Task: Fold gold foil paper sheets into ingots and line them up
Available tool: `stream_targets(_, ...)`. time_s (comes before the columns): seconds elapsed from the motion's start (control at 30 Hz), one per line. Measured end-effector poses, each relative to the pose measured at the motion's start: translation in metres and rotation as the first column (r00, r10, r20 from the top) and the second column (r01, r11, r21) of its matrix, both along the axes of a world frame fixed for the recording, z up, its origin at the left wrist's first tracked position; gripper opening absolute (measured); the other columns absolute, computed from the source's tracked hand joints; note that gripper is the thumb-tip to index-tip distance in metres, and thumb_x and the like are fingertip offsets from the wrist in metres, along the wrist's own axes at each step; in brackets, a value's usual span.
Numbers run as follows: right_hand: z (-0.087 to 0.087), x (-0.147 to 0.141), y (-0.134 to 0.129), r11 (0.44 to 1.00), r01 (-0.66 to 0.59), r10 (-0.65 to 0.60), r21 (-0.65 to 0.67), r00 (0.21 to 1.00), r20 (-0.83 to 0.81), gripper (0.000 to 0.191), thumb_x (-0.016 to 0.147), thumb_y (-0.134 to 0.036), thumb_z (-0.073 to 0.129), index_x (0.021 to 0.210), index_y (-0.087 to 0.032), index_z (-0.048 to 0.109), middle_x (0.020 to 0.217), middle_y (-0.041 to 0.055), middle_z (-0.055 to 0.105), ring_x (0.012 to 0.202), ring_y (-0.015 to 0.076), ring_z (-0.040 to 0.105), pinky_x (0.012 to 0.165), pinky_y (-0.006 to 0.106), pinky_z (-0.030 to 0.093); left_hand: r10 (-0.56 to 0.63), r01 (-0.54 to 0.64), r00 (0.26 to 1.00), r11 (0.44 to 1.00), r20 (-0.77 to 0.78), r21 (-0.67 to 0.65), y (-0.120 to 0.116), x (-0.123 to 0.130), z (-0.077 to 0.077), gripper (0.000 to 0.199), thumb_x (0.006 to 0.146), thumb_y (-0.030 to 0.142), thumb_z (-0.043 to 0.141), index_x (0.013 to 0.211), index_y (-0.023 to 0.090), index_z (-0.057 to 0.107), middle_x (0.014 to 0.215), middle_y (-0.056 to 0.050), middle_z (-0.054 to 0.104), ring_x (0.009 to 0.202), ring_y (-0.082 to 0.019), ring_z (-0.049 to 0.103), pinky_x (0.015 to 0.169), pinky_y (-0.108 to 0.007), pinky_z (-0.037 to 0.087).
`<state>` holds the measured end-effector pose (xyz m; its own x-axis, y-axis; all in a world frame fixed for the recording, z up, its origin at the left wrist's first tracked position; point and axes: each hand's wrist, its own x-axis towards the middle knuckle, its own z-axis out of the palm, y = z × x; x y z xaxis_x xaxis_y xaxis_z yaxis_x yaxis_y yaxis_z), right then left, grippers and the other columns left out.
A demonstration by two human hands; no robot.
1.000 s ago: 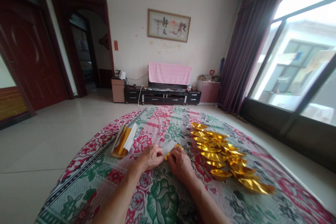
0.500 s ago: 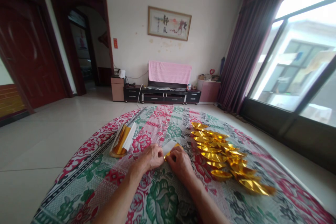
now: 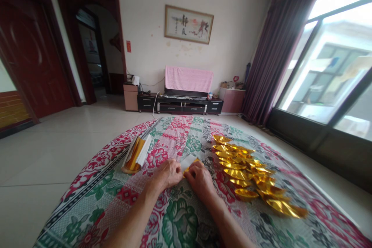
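Observation:
Between my hands, at the middle of the table, is a partly folded sheet of gold foil paper (image 3: 188, 161), its white back facing up and a strip of gold showing. My left hand (image 3: 168, 173) is closed at the sheet's left edge, thumb and fingers pressed together. My right hand (image 3: 200, 176) pinches the gold part from the right, knuckles up, and hides much of that side. To the right lie several folded gold paper ingots (image 3: 236, 174) in rows, close together. A curled stack of gold foil sheets (image 3: 136, 155) with white backs rests to the left.
The round table wears a flowered red, green and grey cloth (image 3: 180, 217). Beyond it stands a low black TV cabinet (image 3: 180, 104) with a pink cloth (image 3: 188, 78) above. A purple curtain (image 3: 276, 54) and a window are on the right, a dark red door (image 3: 31, 54) on the left.
The view has shifted very slightly. Both hands keep nearly the same closed pose on the gold foil paper, and the ingots and stack have not moved.

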<state>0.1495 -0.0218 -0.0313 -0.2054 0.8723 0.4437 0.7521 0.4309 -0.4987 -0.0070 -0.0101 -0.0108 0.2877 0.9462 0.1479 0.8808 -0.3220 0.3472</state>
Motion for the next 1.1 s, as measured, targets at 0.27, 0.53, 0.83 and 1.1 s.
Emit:
stream_targets(0.27,0.000,-0.001,0.001,1.000,0.011,-0.011,0.001,0.999,0.049,0.018,0.077,-0.018,0.052,0.059,-0.017,0.054,0.077,0.0038,0.057,0.074,0.0128,0.053,0.068,0.021,0.039,0.032,-0.032,0.999,0.998,0.006,-0.046,-0.006,0.003,0.008,0.016,0.072,0.020,0.051,0.071,0.018,0.066,0.079,-0.004,0.063,0.076,-0.014,0.056,0.070,-0.021,0.040)
stream_targets(0.53,0.002,-0.001,-0.001,1.000,0.004,-0.005,0.017,0.997,0.073,0.019,0.079,-0.019,0.051,0.060,-0.017,0.054,0.077,0.0037,0.056,0.073,0.0128,0.053,0.066,0.021,0.039,0.008,-0.008,1.000,1.000,0.028,0.006,-0.002,0.001,-0.003,0.015,0.073,0.022,0.050,0.069,0.018,0.064,0.077,-0.004,0.061,0.073,-0.014,0.056,0.067,-0.022,0.039)
stream_targets(0.83,0.003,-0.002,-0.001,1.000,0.010,-0.011,0.018,0.997,0.070,0.019,0.078,-0.018,0.052,0.059,-0.017,0.054,0.076,0.0037,0.056,0.073,0.0129,0.053,0.068,0.021,0.040,-0.014,0.012,0.999,0.998,0.032,0.055,-0.001,-0.001,-0.008,0.013,0.072,0.021,0.051,0.068,0.017,0.063,0.074,-0.004,0.060,0.070,-0.014,0.056,0.064,-0.023,0.039)
stream_targets(1.1,0.002,-0.002,0.000,1.000,0.013,-0.014,0.015,0.998,0.068,0.018,0.078,-0.019,0.053,0.060,-0.017,0.055,0.076,0.0032,0.056,0.074,0.0128,0.053,0.068,0.022,0.039,-0.006,0.003,0.994,1.000,0.113,0.030,-0.004,-0.001,-0.002,0.007,0.070,0.018,0.053,0.071,0.018,0.060,0.075,-0.002,0.060,0.074,-0.014,0.055,0.067,-0.022,0.038)
